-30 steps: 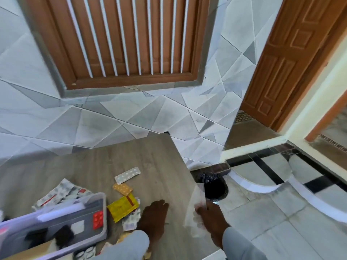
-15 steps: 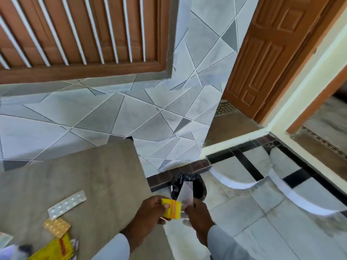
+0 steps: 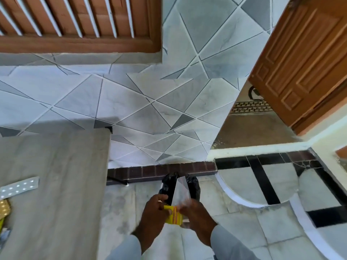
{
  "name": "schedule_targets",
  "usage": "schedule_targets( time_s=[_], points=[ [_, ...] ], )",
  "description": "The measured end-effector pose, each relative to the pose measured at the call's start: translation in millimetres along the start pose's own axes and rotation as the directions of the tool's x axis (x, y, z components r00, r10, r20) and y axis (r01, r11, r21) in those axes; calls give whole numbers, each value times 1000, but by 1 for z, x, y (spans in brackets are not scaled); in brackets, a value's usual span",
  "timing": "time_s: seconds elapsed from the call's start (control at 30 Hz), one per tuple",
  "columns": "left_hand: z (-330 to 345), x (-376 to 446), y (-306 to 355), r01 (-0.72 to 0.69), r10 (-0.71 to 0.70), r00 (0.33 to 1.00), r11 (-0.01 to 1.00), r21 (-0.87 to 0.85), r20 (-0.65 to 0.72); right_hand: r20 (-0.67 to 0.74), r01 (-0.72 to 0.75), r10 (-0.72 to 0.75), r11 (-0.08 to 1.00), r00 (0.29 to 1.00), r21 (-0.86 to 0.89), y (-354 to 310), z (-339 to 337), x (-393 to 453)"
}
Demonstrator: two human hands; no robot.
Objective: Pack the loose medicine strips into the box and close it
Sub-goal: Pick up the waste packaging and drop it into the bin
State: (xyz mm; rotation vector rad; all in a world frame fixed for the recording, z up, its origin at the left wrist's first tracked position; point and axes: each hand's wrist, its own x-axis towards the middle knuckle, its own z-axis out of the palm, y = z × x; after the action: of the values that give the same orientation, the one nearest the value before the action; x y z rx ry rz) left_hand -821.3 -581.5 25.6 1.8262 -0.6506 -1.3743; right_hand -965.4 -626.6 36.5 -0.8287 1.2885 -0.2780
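My left hand (image 3: 153,212) and my right hand (image 3: 197,212) meet over the floor, right of the table. Between them is a small yellow medicine packet (image 3: 173,216), pinched by my left fingers, and a clear plastic wrapper (image 3: 181,190) that my right hand holds upright. On the table's left edge lie a silver blister strip (image 3: 19,186) and part of a gold strip (image 3: 4,208). The box is out of view.
A bin lined with a black bag (image 3: 193,186) stands on the floor just beyond my hands, against the dark brick skirting. The grey wood table (image 3: 56,184) fills the lower left. A brown door (image 3: 304,62) stands open at the right, by a step.
My view has swung right and the box has left the frame. My left hand came off the table with the yellow packet and joined my right hand above the bin.
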Motion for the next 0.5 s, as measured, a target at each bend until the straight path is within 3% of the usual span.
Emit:
schedule_targets(
  time_s=[0.2,0.4,0.5],
  points=[
    [35,64,-12,49,-49,999,999,7,-10,-9,-51,50,986,999,-160,0,-29,74],
    [61,156,-34,215,-218,975,973,87,33,-237,-129,43,924,970,-360,14,-53,172],
    [76,206,-58,266,-271,962,958,107,33,-275,-155,28,876,961,-456,27,-66,224]
  ],
)
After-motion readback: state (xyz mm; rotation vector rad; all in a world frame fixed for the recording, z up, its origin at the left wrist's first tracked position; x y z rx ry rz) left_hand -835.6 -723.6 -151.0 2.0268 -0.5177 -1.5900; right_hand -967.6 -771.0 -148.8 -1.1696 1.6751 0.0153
